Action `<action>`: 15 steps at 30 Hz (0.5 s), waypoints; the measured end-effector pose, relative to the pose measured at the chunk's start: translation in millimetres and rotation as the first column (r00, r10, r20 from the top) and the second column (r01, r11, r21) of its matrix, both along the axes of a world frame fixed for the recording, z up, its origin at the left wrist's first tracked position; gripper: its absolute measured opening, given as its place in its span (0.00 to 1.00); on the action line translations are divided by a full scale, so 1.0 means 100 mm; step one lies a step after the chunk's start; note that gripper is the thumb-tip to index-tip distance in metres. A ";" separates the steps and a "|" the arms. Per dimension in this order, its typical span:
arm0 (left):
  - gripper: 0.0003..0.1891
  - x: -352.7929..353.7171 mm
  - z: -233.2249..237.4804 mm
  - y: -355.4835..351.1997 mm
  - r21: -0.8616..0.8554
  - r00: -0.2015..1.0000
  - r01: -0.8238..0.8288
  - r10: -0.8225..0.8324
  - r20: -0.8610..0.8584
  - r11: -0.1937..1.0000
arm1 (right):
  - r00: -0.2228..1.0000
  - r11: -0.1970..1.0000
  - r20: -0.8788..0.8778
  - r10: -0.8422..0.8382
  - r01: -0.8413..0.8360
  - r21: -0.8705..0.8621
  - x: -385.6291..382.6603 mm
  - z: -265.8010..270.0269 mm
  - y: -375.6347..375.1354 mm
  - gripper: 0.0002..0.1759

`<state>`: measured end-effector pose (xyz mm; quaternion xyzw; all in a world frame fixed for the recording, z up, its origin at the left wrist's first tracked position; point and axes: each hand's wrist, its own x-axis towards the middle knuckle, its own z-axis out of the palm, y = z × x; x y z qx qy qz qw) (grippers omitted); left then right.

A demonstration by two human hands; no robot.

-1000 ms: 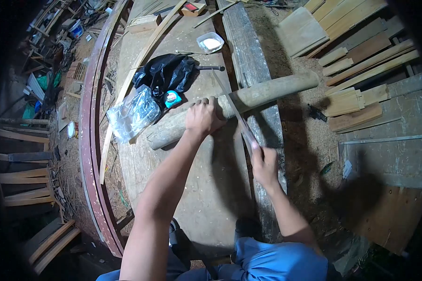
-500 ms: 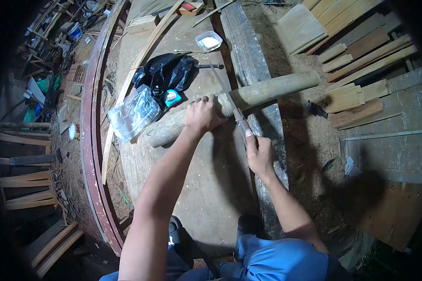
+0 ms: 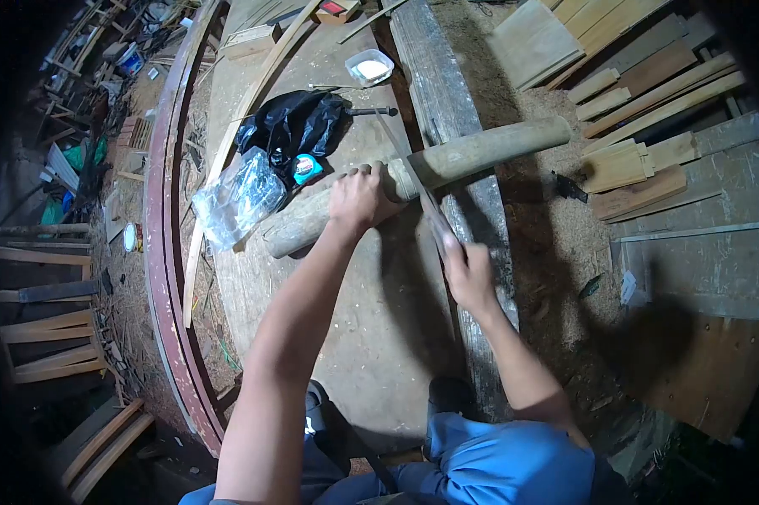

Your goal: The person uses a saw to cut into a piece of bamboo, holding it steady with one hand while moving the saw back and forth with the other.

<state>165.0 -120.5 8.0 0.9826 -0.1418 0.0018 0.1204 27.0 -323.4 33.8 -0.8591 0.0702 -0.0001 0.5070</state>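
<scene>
A round wooden log (image 3: 480,154) lies slanted across a board work surface (image 3: 354,337) and a thick weathered beam (image 3: 447,84). My left hand (image 3: 354,200) is wrapped over the log left of its middle. In my right hand (image 3: 470,273), the fingers are closed round the handle end of a long narrow saw (image 3: 403,150), whose blade crosses the log just right of my left hand. Beside the log sit a turquoise tape measure (image 3: 305,168), a clear plastic bag (image 3: 240,202) and a black plastic bag (image 3: 291,126). A dark hammer-like tool (image 3: 371,111) pokes out from the black bag.
A white container (image 3: 369,67) sits near the far end, with thin wood strips (image 3: 270,67) beyond the bags. A long reddish beam (image 3: 162,252) runs along the left. Boards (image 3: 623,168) are stacked at right over sawdust-covered ground.
My right hand has moved slightly down and to the right with the saw. My left hand stays on the log, and the whole view has shifted slightly.
</scene>
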 end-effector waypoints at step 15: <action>0.39 0.02 -0.04 0.00 -0.006 0.999 -0.007 0.008 0.032 1.000 | 1.000 0.986 -0.025 0.018 -0.014 0.168 -0.49 0.01 -0.20 0.35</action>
